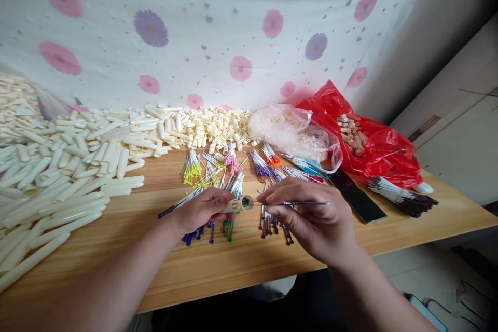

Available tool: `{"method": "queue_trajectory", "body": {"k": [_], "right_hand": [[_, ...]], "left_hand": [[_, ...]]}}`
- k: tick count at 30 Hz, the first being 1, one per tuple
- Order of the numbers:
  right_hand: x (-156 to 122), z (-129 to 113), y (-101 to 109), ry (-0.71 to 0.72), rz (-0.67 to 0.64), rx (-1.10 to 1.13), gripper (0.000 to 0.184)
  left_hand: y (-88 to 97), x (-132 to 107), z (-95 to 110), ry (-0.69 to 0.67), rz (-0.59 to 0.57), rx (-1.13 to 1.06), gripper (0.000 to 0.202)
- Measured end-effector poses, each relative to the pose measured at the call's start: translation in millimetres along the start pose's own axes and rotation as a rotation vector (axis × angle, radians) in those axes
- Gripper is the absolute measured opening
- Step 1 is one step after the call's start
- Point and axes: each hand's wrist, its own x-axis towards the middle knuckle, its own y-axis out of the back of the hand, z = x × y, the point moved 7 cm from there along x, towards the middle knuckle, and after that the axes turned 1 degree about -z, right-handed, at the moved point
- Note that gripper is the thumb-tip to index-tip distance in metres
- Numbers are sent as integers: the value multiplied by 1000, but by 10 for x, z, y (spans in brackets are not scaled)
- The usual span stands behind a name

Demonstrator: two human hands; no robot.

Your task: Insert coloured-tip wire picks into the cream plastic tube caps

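Note:
My left hand point(200, 211) is closed on a small cream plastic piece with a ring end point(241, 203), held just above the wooden table point(163, 259). My right hand point(311, 215) pinches a thin pin with a blue tip point(307, 203), its near end at the ring. Under and around both hands lie bundles of thin pins with coloured tips point(229, 176): yellow, pink, purple, orange, blue and green.
A big heap of cream plastic tubes point(66, 171) covers the table's left. Small cream coils point(218, 127) lie at the back. A clear bag point(291, 132), a red bag with wooden pieces point(373, 148), a black strip point(358, 198) and a dark-tipped bundle point(404, 199) lie right. Floral cloth point(218, 31) hangs behind.

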Motion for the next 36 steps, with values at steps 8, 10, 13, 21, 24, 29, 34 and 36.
{"method": "queue_trajectory", "body": {"k": [8, 10, 13, 21, 24, 29, 34, 36], "right_hand": [[-42, 62, 53, -24, 55, 59, 20], [-42, 62, 59, -17, 63, 67, 20], [-37, 50, 41, -3, 45, 40, 16], [-67, 40, 48, 4, 50, 39, 16], [-72, 40, 67, 2, 80, 50, 18], [-73, 86, 11, -59, 20, -6, 11], [-85, 64, 42, -43, 61, 23, 15], [-85, 50, 55, -30, 79, 40, 17]], "left_hand": [[11, 9, -4, 4, 4, 25, 62], [18, 8, -24, 12, 4, 33, 62], [31, 6, -47, 22, 11, 37, 62], [53, 2, -75, 33, 11, 97, 63], [68, -2, -99, 34, 13, 99, 62], [81, -9, -121, 30, 17, 113, 61], [72, -10, -98, 47, 21, 125, 62], [55, -6, -69, 42, 13, 118, 62]]}}
